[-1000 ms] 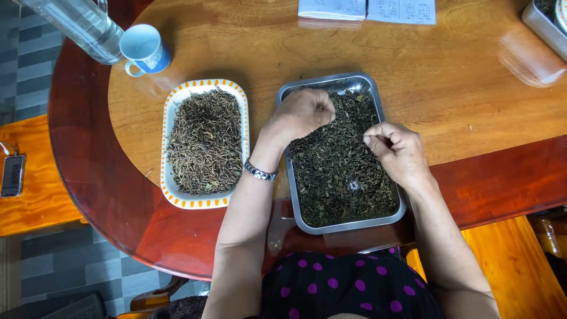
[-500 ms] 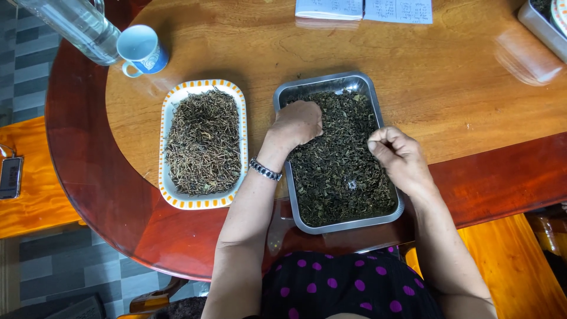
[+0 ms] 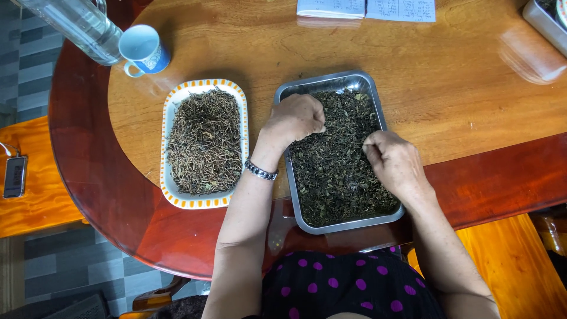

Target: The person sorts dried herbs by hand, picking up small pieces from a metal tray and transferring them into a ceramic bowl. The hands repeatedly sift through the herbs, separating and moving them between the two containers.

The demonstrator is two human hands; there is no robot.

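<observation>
Metal tray (image 3: pixel 378 221): rectangular, near the table's front edge, filled with dark dried leaves (image 3: pixel 336 177).
Left hand (image 3: pixel 293 120): curled loosely closed, knuckles up, resting on the leaves at the tray's upper left; whether it pinches anything cannot be told. Metal bracelet (image 3: pixel 260 171) on the wrist.
Right hand (image 3: pixel 394 162): fingers drawn together, tips in the leaves at the tray's right side.
White dish (image 3: pixel 177 106), orange-striped rim: just left of the tray, holding dried stems (image 3: pixel 204 142).
Blue cup (image 3: pixel 143 49) and clear bottle (image 3: pixel 82 26): far left corner.

metal tray (image 3: pixel 387 218): silver | dish (image 3: pixel 177 198): white, orange-striped rim | cup (image 3: pixel 143 50): blue | dress (image 3: pixel 354 289): black, purple dots
</observation>
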